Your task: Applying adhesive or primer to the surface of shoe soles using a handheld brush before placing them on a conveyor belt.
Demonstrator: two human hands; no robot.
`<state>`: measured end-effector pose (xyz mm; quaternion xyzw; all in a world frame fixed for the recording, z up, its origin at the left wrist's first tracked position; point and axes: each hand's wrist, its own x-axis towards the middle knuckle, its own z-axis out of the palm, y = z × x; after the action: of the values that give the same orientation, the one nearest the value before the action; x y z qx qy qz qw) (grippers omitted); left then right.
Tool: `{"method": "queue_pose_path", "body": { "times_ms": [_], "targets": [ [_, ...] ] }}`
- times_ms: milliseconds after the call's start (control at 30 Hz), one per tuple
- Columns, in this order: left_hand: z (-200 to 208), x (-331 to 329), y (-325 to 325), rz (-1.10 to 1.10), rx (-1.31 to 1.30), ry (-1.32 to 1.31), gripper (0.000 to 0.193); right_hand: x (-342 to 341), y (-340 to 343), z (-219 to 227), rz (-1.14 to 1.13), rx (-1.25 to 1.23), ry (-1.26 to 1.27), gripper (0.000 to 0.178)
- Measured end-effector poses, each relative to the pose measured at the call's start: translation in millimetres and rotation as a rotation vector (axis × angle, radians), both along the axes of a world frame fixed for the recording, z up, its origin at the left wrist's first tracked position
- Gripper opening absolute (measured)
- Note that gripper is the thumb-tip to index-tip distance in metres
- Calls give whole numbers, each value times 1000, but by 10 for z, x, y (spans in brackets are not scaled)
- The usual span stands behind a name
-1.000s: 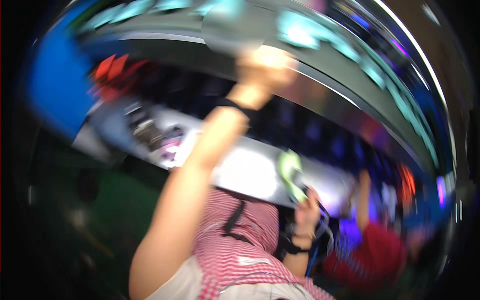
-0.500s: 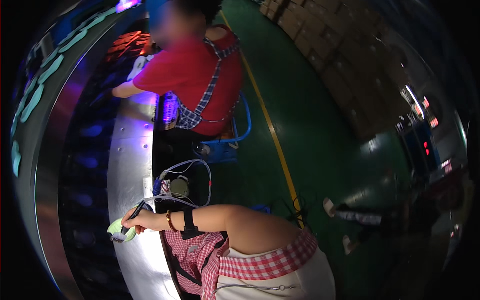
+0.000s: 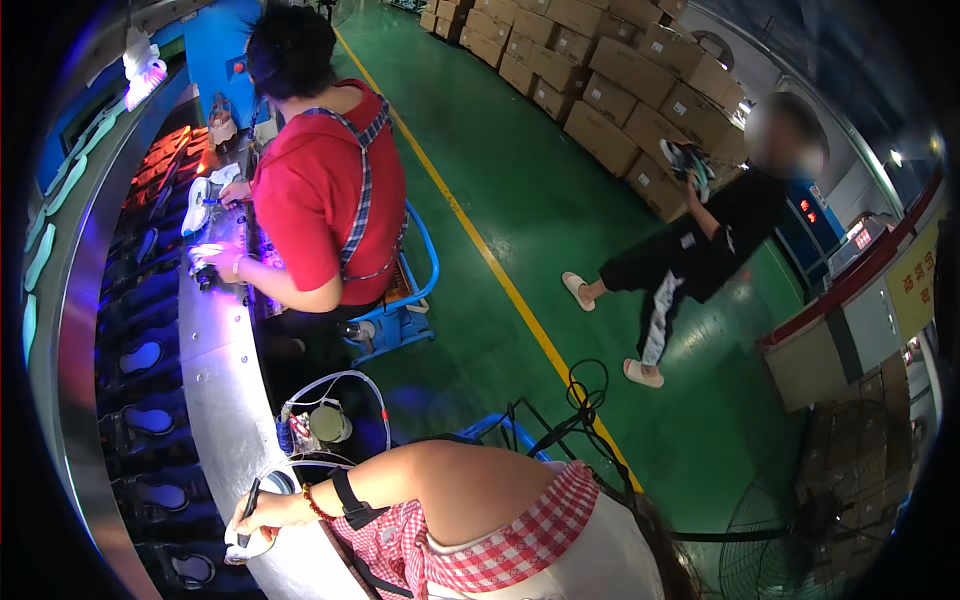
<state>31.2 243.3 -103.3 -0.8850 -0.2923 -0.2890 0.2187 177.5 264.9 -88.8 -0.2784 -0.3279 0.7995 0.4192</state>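
Note:
My right hand [image 3: 272, 512] reaches over the metal ledge, its fingers pinched round the black handle of a brush [image 3: 251, 500]. The brush head points down at a pale bowl [image 3: 259, 547] under my fingers; glare blurs the bowl's outline. Just behind the hand is a round container [image 3: 275, 482], partly covered by my wrist. Beside the ledge runs a line of dark pieces with pale shoe soles [image 3: 150, 420]. My left hand is out of the picture.
A co-worker in a red shirt [image 3: 325, 190] sits ahead, hands near a white shoe [image 3: 198, 207]. Tubing [image 3: 385, 405] and a lidded pot [image 3: 330, 424] lie beside the ledge. Someone in black [image 3: 725, 250] holds a shoe at right. Cartons [image 3: 610, 100] and a fan [image 3: 800, 530] stand beyond.
The view has shifted and brightened. My right hand still grips the brush over the bowl, now lower in the picture. The co-worker has turned slightly, and the person at right shows clearly.

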Motion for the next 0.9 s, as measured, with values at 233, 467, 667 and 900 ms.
{"method": "queue_pose_path", "body": {
  "times_ms": [233, 467, 667, 900],
  "targets": [
    [-486, 12, -516, 2, -140, 106, 29, 34, 38, -28, 101, -26, -14, 22],
    [-952, 82, -1065, 20, -301, 216, 33, 137, -17, 66, 157, 143, 166, 25],
    [-1355, 8, -1458, 29, -445, 330, 36, 85, -4, -76, 90, 46, -10, 20],
    [-1923, -109, -1930, 40, -630, 432, 40, 136, -50, 52, 74, -70, -82, 22]
  ]
}}
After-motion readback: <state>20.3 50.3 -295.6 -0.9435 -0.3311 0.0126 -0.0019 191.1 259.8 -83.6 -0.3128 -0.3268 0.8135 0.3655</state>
